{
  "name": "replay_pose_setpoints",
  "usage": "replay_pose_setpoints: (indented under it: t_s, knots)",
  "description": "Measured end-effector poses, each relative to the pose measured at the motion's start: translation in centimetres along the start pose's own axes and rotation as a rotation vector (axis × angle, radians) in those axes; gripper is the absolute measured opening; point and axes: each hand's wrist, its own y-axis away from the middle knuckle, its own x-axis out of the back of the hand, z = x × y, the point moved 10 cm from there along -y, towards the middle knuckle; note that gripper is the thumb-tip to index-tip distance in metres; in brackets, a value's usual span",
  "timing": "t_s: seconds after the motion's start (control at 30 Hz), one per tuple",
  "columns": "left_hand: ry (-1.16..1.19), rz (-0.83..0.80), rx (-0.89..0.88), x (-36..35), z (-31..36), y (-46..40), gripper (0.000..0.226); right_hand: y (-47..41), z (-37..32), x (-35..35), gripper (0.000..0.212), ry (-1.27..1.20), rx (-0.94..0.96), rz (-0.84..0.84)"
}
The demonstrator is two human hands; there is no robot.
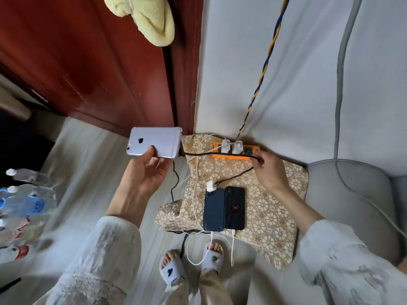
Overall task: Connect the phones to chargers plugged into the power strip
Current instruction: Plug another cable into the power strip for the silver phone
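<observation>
My left hand [147, 170] holds a silver phone [154, 142] face down in the air, left of the patterned cushion [271, 208]. A dark braided cable [211, 153] is plugged into the phone's right end and runs to my right hand [269, 170], which pinches it beside the orange power strip [236, 151]. Two white chargers [231, 146] sit in the strip. The braided cable loops back to a loose white charger [211, 186] lying on the cushion. Two dark phones [224, 209] lie side by side on the cushion, each with a white cable in its near end.
A red wooden door [99, 69] stands at the left with a yellow towel [145, 16] hanging above. Water bottles [19, 203] lie on the floor at the left. A grey sofa arm [348, 194] is at the right. A blue-yellow twisted cord [264, 69] runs up the wall from the strip.
</observation>
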Motion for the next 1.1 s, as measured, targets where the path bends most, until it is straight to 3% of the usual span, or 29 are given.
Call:
replay_pose_setpoints:
  t_s: [0.17, 0.23, 0.37, 0.43, 0.53, 0.6, 0.73, 0.87, 0.97, 1.1]
  knots:
    - [-0.045, 0.064, 0.008, 1.5, -2.7, -2.1, 0.012, -0.3, 8.6, -5.6, 0.033, -0.391, -0.51, -0.155]
    - [-0.066, 0.108, 0.01, 3.0, -3.8, -3.2, 0.012, -0.5, 11.0, -7.0, 0.032, -0.463, -0.611, -0.148]
    - [-0.089, 0.206, -0.017, 5.9, -5.4, -4.8, 0.012, -2.9, 13.4, -5.0, 0.021, -0.318, -0.478, 0.115]
    - [-0.079, 0.247, -0.022, 6.6, -6.5, -5.4, 0.014, -3.7, 13.5, -3.2, 0.031, -0.285, -0.359, 0.3]
    - [-0.051, 0.278, -0.008, 7.0, -8.1, -6.3, 0.015, -4.3, 13.7, -3.2, 0.045, -0.284, -0.289, 0.35]
    - [-0.045, 0.292, -0.017, 7.5, -8.2, -6.8, 0.015, -4.4, 14.9, -3.8, 0.047, -0.274, -0.339, 0.344]
    - [-0.081, 0.342, -0.06, 9.2, -6.9, -7.6, 0.013, -4.0, 20.0, -7.9, 0.027, -0.32, -0.677, 0.138]
    - [-0.107, 0.365, -0.069, 10.9, -6.5, -8.3, 0.007, -1.9, 21.3, -13.5, 0.03, -0.708, -0.978, -0.074]
    - [-0.071, 0.368, -0.041, 11.6, -7.5, -8.6, 0.005, -1.0, 20.0, -16.5, 0.026, -0.736, -1.028, -0.201]
    - [-0.042, 0.329, -0.028, 11.3, -8.9, -9.0, 0.008, -2.3, 19.5, -16.8, 0.009, -0.576, -0.924, -0.192]
